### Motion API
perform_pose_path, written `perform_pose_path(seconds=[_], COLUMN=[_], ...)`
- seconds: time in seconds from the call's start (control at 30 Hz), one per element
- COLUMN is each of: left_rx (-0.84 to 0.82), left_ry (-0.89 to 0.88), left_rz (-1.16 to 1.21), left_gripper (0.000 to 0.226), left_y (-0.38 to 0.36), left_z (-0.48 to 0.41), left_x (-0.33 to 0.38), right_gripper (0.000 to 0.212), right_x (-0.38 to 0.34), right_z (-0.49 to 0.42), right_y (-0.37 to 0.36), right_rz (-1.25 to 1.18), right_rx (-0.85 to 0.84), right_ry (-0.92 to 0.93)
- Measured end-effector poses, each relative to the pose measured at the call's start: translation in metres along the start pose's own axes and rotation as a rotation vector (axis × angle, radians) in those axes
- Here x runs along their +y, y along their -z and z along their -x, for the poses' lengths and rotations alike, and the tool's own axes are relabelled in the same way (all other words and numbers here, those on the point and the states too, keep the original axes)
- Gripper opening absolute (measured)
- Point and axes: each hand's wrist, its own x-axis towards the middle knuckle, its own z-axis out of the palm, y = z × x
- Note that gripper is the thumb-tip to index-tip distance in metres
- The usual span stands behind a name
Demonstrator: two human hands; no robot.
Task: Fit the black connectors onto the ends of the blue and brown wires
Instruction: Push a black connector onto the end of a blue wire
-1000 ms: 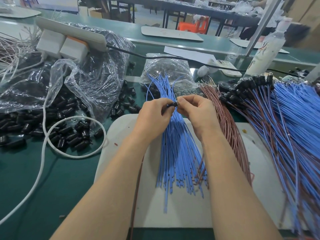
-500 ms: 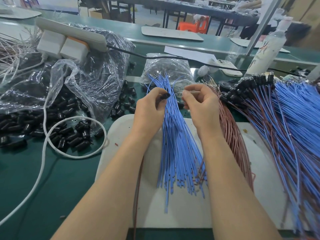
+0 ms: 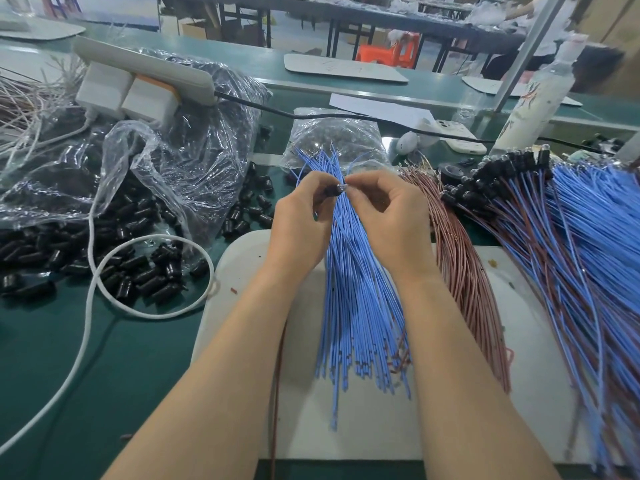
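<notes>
The two hands have come together again. The left hand [image 3: 298, 223] pinches a black connector [image 3: 333, 192]. The right hand [image 3: 391, 216] pinches a small shiny tip that now touches it. They meet over the blue wires [image 3: 356, 306], at 12 o'clock on the white board [image 3: 363, 431]. The tip looks ready to push in.

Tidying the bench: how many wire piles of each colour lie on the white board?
Blue pile: 1
Brown pile: 1
Mixed blue-and-brown pile with black connectors: 1
Total: 3
</notes>
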Motion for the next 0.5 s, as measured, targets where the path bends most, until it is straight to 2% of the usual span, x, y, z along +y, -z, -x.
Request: perform_pose_path(seconds=[0.37, 0.5], left_rx=[-0.04, -0.067], left_ry=[-0.057, -0.093], left_rz=[-0.152, -0.248], left_gripper=[0.028, 0.027], left_y=[0.0007, -0.0004], left_z=[0.0006, 0.0012], left_x=[0.0026, 0.0013], right_gripper=[0.017, 0.017], right_x=[0.0014, 0.0038], right_z=[0.0007, -0.002], right_y=[0.0011, 0.002], right_rz=[0.111, 0.115], right_rx=[0.008, -0.006], right_ry=[0.033, -0.023])
